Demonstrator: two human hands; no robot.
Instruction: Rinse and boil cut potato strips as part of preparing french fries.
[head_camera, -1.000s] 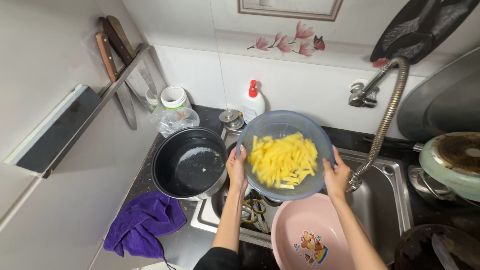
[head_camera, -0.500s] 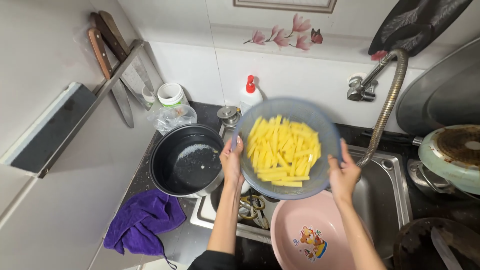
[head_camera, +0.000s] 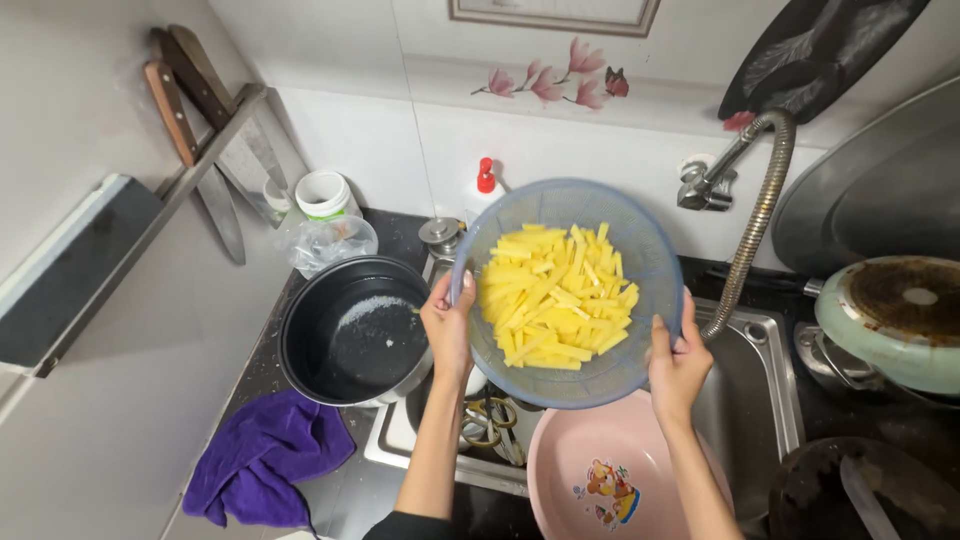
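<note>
A round blue-grey plastic strainer (head_camera: 570, 205) full of yellow potato sticks (head_camera: 553, 297) is held up over the sink, tilted toward me. My left hand (head_camera: 447, 325) grips its left rim. On the right rim sits my right hand (head_camera: 677, 366), fingers curled over the edge. Under the strainer stands a pink plastic basin (head_camera: 610, 480) with a cartoon picture inside.
A black pot (head_camera: 352, 330) with a little water stands left of the sink (head_camera: 765, 390), a purple cloth (head_camera: 262, 458) in front of it. A flexible metal tap hose (head_camera: 758, 210) hangs behind. Knives (head_camera: 205, 150) sit in a wall rack. A green pan (head_camera: 895, 320) lies at right.
Both hands have lifted the strainer and tilted it more toward me; it now fills more of the view. The potato sticks have slid toward its lower side.
</note>
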